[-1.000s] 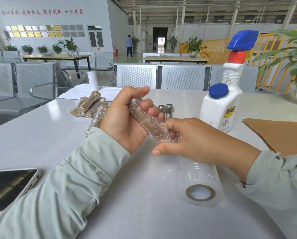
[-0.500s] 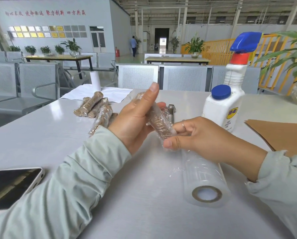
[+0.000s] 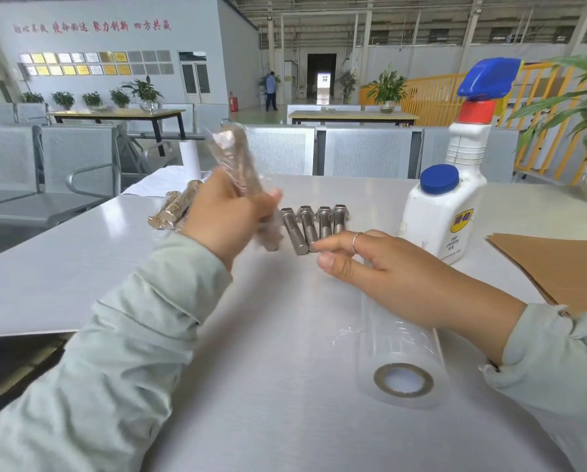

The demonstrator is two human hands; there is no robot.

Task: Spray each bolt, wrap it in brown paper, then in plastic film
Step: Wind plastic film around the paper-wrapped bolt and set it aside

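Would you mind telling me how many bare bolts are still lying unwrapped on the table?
4, side by side mid-table: bolt one, bolt two, bolt three, bolt four. The left hand may hide another.

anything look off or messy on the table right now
Nothing stands out. The bare bolts lie in a row, the spray bottle stands upright, and the film roll lies flat with a loose wisp of film beside it.

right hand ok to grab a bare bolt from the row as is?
Probably yes. The right hand is open and holds nothing, its fingertips already at the near ends of the bare bolts. Nothing lies between them; the left hand holds the wrapped bolt off to the side.
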